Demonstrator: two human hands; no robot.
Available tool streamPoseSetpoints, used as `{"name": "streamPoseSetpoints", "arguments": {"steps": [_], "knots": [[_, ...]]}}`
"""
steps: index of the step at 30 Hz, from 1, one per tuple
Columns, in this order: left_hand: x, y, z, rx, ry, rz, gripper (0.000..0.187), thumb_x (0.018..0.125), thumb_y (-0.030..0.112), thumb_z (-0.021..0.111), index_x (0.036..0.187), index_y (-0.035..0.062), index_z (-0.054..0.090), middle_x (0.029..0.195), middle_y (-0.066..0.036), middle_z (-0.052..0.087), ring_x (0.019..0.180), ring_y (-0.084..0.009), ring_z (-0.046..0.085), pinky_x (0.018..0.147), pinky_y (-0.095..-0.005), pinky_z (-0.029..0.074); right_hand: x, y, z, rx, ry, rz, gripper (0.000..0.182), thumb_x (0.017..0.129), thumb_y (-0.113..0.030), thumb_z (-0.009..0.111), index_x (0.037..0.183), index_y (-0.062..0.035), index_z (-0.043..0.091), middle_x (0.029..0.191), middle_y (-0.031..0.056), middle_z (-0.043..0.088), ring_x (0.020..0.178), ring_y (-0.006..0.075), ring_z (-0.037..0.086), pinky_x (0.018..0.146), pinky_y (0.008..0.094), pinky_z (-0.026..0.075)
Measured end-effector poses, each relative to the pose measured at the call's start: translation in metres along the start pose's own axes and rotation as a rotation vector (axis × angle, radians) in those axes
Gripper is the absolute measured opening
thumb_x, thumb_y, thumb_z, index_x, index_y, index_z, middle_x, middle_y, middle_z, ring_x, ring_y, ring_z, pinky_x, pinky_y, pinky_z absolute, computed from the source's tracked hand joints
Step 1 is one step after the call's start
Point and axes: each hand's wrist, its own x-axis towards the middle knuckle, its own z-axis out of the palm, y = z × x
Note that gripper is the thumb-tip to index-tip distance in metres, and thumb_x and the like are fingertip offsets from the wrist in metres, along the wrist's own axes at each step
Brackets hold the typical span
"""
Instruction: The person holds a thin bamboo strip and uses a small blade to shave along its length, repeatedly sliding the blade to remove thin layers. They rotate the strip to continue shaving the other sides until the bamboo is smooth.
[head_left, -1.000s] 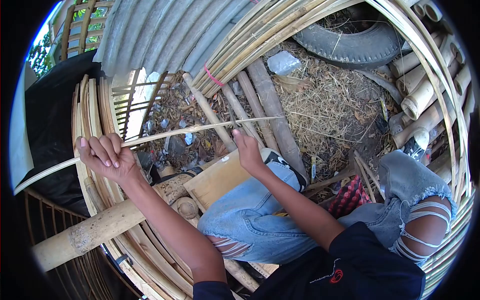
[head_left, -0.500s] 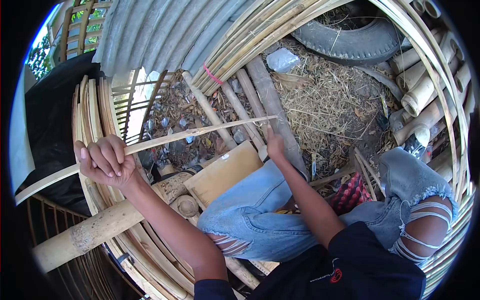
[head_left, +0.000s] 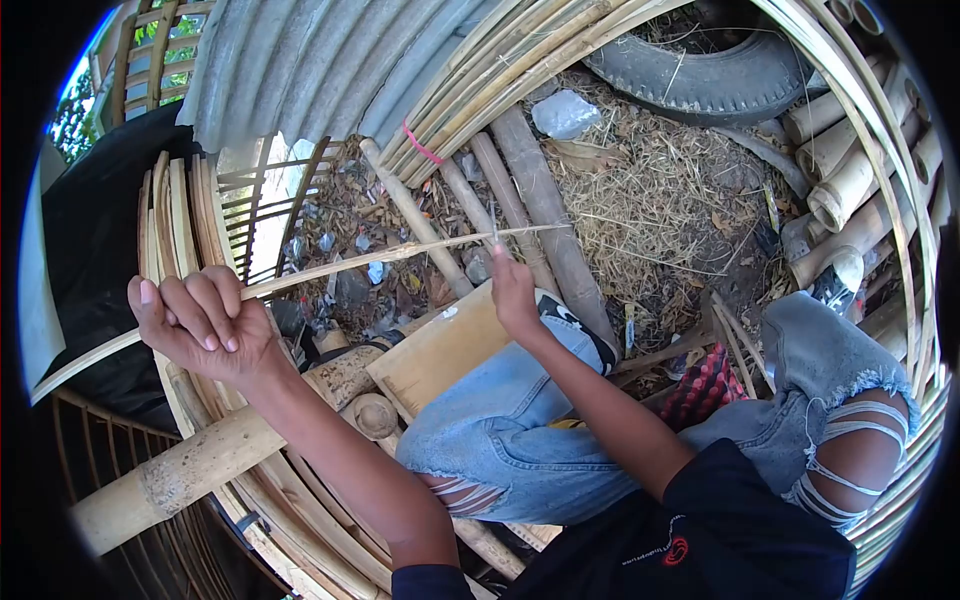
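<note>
One bamboo strip (head_left: 405, 250): slants across our view from the lower left, through our left hand (head_left: 205, 322), to a thin tip over a grey plank (head_left: 578, 270).
Left hand: our fingers are curled together around the bamboo strip.
Right hand (head_left: 515, 295): we hold it closed, a thin blade (head_left: 494, 222) rising from it; the handle is hidden.
Crossing point: thin blade over bamboo strip, near its tip; we cannot tell whether they touch.
Pale board (head_left: 435, 340): just beside our jeans (head_left: 500, 410).
Tied bundle (head_left: 520, 65): beyond the strip, bound with a pink band (head_left: 424, 146).
</note>
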Motion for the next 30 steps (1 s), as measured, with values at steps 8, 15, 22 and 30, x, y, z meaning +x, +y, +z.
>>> {"name": "streamPoseSetpoints", "arguments": {"steps": [8, 15, 22, 30], "knots": [[-0.001, 0.0, 0.02, -0.032, -0.078, 0.003, 0.023, 0.092, 0.01, 0.035, 0.07, 0.0124, 0.036, 0.036, 0.003, 0.032, 0.026, -0.0032, 0.026, 0.028, -0.0171, 0.022, 0.054, 0.068, -0.065, 0.065, 0.028, 0.351, 0.059, 0.089, -0.045, 0.044, 0.057, 0.0042, 0.046, 0.05, 0.0082, 0.042, 0.048, 0.02, 0.042, 0.05, 0.0385, 0.033], [0.003, -0.003, 0.01, 0.009, -0.031, 0.007, 0.023, 0.092, 0.01, 0.038, 0.069, 0.0104, 0.04, 0.036, 0.003, 0.033, 0.025, -0.0032, 0.024, 0.028, -0.0176, 0.019, -0.005, 0.009, 0.0, 0.081, -0.104, -0.127, 0.051, 0.093, -0.034, 0.039, 0.059, 0.0027, 0.036, 0.053, 0.0071, 0.027, 0.052, 0.0149, 0.029, 0.049, 0.0352, 0.028], [-0.003, 0.0, 0.018, -0.005, -0.007, 0.001, 0.023, 0.092, 0.011, 0.038, 0.07, 0.0101, 0.041, 0.037, 0.003, 0.032, 0.026, -0.0036, 0.025, 0.028, -0.0175, 0.02, 0.056, 0.052, -0.049, -0.122, 0.107, 0.249, 0.058, 0.092, -0.042, 0.039, 0.057, 0.0042, 0.043, 0.048, 0.0073, 0.037, 0.049, 0.017, 0.036, 0.049, 0.0388, 0.031], [0.002, -0.001, -0.001, 0.013, -0.03, 0.005, 0.022, 0.092, 0.01, 0.039, 0.069, 0.0107, 0.04, 0.037, 0.004, 0.032, 0.026, -0.0033, 0.024, 0.028, -0.0173, 0.02, 0.02, 0.044, -0.011, 0.33, 0.091, 0.151, 0.051, 0.091, -0.042, 0.043, 0.049, -0.0137, 0.033, 0.044, -0.0056, 0.028, 0.038, 0.0057, 0.027, 0.037, 0.0231, 0.021]]}}
